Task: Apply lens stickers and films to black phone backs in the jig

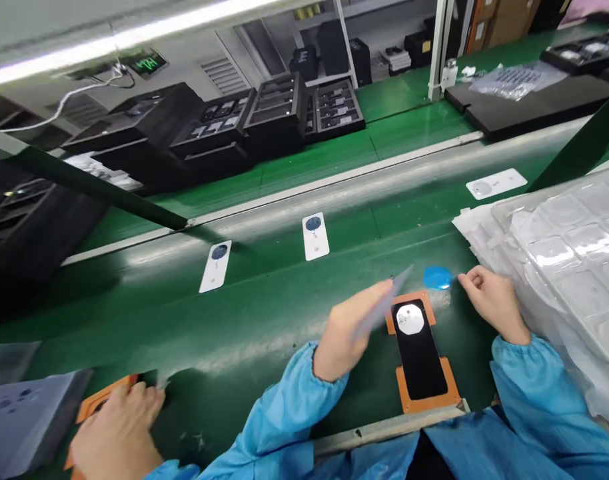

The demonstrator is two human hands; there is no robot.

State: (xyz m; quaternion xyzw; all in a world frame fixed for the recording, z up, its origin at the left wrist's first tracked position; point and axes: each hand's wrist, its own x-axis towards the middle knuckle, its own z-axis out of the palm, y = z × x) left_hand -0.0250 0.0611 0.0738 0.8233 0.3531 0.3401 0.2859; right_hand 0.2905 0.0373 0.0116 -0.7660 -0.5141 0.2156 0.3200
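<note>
Our left hand (342, 333) pinches a translucent sheet (384, 305) between thumb and fingers, beside the black panel (422, 363) lying on an orange fixture (453, 385). Our right hand (497, 303) has its fingertips pressed together at the edge of the blue film (437, 277), though we cannot tell whether they grip it

A bright tube light (134, 39) slants across the upper left of the frame, with a green-lit digital display (149, 63) and a louvred vent (224, 76) below it. At upper right, a pale metal post (440, 50) rises from a green bench (397, 93), cardboard boxes (504, 23) behind.
</note>
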